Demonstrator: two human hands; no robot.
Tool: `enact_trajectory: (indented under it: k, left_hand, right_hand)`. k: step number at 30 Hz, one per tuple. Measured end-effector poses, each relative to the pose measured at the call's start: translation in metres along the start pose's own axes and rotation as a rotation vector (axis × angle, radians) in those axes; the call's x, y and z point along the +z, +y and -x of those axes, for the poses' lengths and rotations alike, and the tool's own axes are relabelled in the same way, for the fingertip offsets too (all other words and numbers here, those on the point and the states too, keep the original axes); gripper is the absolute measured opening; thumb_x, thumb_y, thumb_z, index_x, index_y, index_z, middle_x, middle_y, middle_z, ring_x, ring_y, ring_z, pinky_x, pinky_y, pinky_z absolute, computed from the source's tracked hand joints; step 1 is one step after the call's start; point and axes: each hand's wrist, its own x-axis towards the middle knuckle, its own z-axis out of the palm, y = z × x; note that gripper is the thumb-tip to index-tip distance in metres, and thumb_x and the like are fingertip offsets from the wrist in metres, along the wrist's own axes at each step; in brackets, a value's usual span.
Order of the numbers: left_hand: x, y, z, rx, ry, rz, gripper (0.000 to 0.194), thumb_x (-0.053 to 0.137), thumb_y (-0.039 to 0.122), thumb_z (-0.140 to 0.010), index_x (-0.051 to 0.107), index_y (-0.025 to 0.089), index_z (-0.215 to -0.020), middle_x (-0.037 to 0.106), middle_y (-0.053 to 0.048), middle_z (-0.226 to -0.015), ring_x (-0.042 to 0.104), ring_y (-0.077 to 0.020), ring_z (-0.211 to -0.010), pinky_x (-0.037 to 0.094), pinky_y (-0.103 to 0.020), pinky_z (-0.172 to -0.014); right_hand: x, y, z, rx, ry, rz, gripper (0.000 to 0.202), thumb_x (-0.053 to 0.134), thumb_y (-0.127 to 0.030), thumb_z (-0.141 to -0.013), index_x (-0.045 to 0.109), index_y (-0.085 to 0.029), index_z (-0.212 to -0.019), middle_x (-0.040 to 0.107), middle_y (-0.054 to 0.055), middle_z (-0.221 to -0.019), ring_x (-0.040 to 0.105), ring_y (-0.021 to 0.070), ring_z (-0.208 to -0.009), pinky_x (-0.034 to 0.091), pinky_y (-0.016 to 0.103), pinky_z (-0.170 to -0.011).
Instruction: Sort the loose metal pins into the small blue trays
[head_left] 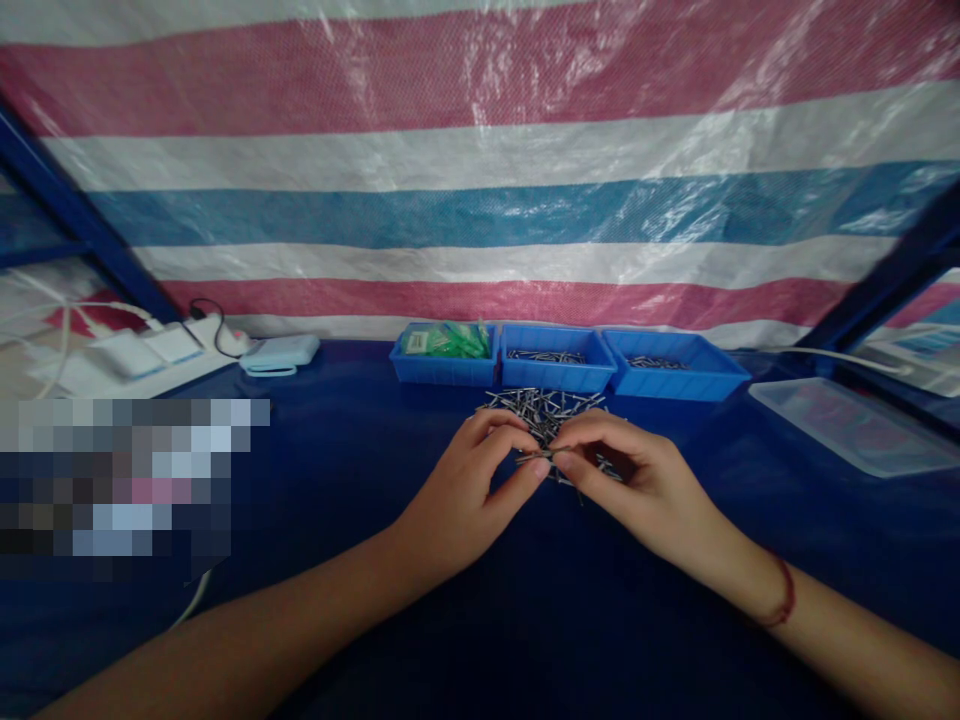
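Observation:
A loose pile of thin silvery metal fasteners (540, 405), which look like blind rivets or nails, lies on the dark blue table in front of me. Over the pile's near side, my left hand (484, 465) is closed in a pinch, thumb against fingers, on a thin metal fastener (529, 458). My right hand (637, 470) pinches in the same way from the other side, its fingertips almost meeting the left ones at the fasteners. Whether the two hands grip one piece or separate pieces is hard to make out. Fingers hide part of the pile.
Behind the pile stand three blue bins: the left bin (446, 372) has green packets, the middle bin (556, 376) and right bin (679, 381) hold metal pieces. A clear plastic lid (847, 425) lies right. Left are a power strip (150, 355), a light-blue device (281, 353) and a blurred-out area.

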Motion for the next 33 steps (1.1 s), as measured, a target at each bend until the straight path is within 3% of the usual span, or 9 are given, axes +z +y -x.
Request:
enact_trajectory:
  k: [8, 17, 20, 23, 27, 30, 33]
  left_hand:
    - [-0.003, 0.003, 0.0, 0.04, 0.103, 0.003, 0.005, 0.056, 0.019, -0.085, 0.056, 0.017, -0.089, 0.052, -0.006, -0.102, 0.055, -0.015, -0.098, 0.042, -0.031, -0.09]
    - [-0.002, 0.002, 0.0, 0.001, 0.106, -0.033, 0.008, 0.058, 0.023, -0.084, 0.054, 0.018, -0.088, 0.054, -0.004, -0.099, 0.055, -0.0155, -0.094, 0.043, -0.031, -0.086]
    - [-0.004, 0.001, -0.003, -0.073, 0.114, -0.083, 0.007, 0.058, 0.025, -0.084, 0.053, 0.02, -0.086, 0.057, -0.002, -0.092, 0.056, -0.0154, -0.088, 0.044, -0.03, -0.081]
    - [-0.007, -0.004, -0.004, -0.12, 0.099, -0.169, 0.006, 0.056, 0.02, -0.082, 0.054, 0.02, -0.087, 0.06, -0.001, -0.087, 0.057, -0.0158, -0.084, 0.045, -0.031, -0.079]
    - [-0.008, -0.01, -0.003, -0.19, -0.019, -0.304, 0.015, 0.052, 0.01, -0.077, 0.056, 0.019, -0.089, 0.062, -0.002, -0.09, 0.057, -0.0187, -0.086, 0.044, -0.034, -0.078]
    - [-0.006, -0.009, -0.001, -0.234, -0.113, -0.398, 0.016, 0.053, 0.017, -0.079, 0.058, 0.018, -0.094, 0.062, -0.004, -0.095, 0.057, -0.022, -0.089, 0.045, -0.038, -0.079]
    - [-0.005, -0.008, 0.0, -0.245, -0.146, -0.477, 0.02, 0.052, 0.027, -0.083, 0.058, 0.018, -0.1, 0.062, -0.006, -0.1, 0.057, -0.0248, -0.093, 0.044, -0.042, -0.081]
  right_hand:
    - [-0.002, 0.005, 0.0, -0.037, -0.029, 0.078, 0.008, 0.056, -0.022, -0.084, 0.062, -0.022, -0.089, 0.062, 0.002, -0.083, 0.058, 0.0137, -0.072, 0.047, 0.028, -0.064]
    - [-0.001, 0.007, -0.003, -0.01, -0.077, 0.077, 0.011, 0.055, -0.027, -0.085, 0.065, -0.022, -0.085, 0.065, 0.002, -0.082, 0.061, 0.0147, -0.074, 0.049, 0.029, -0.065]
    - [-0.014, 0.018, -0.01, 0.033, 0.045, 0.172, 0.016, 0.055, -0.034, -0.085, 0.066, -0.022, -0.083, 0.067, 0.004, -0.084, 0.062, 0.0174, -0.076, 0.049, 0.031, -0.066]
    - [-0.04, 0.035, -0.02, 0.125, 0.278, 0.365, 0.023, 0.054, -0.041, -0.083, 0.066, -0.022, -0.081, 0.068, 0.005, -0.087, 0.063, 0.022, -0.08, 0.049, 0.035, -0.067]
    - [-0.078, 0.051, -0.029, 0.249, 0.527, 0.577, 0.029, 0.049, -0.047, -0.082, 0.065, -0.022, -0.08, 0.067, 0.009, -0.082, 0.063, 0.029, -0.075, 0.048, 0.047, -0.069]
    - [-0.094, 0.059, -0.03, 0.27, 0.539, 0.762, 0.027, 0.046, -0.045, -0.083, 0.063, -0.027, -0.074, 0.064, 0.008, -0.077, 0.062, 0.033, -0.081, 0.045, 0.054, -0.075]
    - [-0.097, 0.064, -0.029, 0.232, 0.498, 0.833, 0.021, 0.048, -0.041, -0.082, 0.061, -0.027, -0.074, 0.063, 0.008, -0.078, 0.06, 0.0351, -0.091, 0.043, 0.059, -0.081]
